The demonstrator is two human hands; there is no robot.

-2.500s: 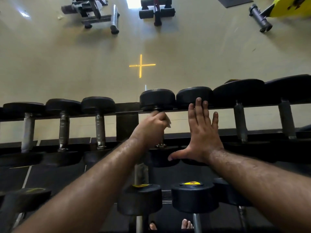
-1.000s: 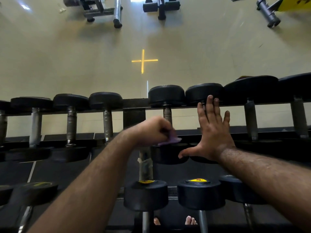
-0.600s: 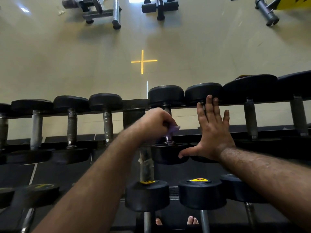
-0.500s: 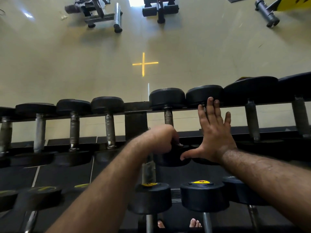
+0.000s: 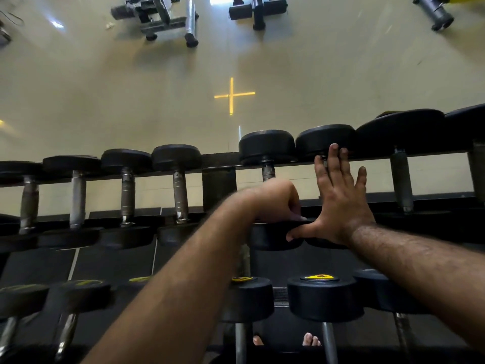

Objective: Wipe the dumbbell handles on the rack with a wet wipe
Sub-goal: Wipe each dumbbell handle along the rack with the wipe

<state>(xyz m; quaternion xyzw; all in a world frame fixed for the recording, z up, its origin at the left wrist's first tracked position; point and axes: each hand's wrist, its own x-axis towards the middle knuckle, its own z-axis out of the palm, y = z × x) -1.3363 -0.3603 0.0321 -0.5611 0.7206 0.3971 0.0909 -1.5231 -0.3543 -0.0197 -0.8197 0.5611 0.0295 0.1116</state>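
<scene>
A black dumbbell rack runs across the view with steel-handled dumbbells on its top tier. My left hand is clenched around the near end of the middle dumbbell's handle, with a pale sliver of the wet wipe showing under my fingers. Only the far part of that handle shows above my fist. My right hand lies flat with fingers spread over the neighbouring dumbbell, hiding its handle, and my thumb rests on the near black heads.
More dumbbells line the top tier to the left and right. A lower tier of dumbbells with yellow caps sits close to me. Benches stand on the floor beyond, past a yellow cross mark. My toes show below.
My left hand has slid back and forth along the middle handle with the wipe and now sits at its near end. My right hand has stayed flat in place.
</scene>
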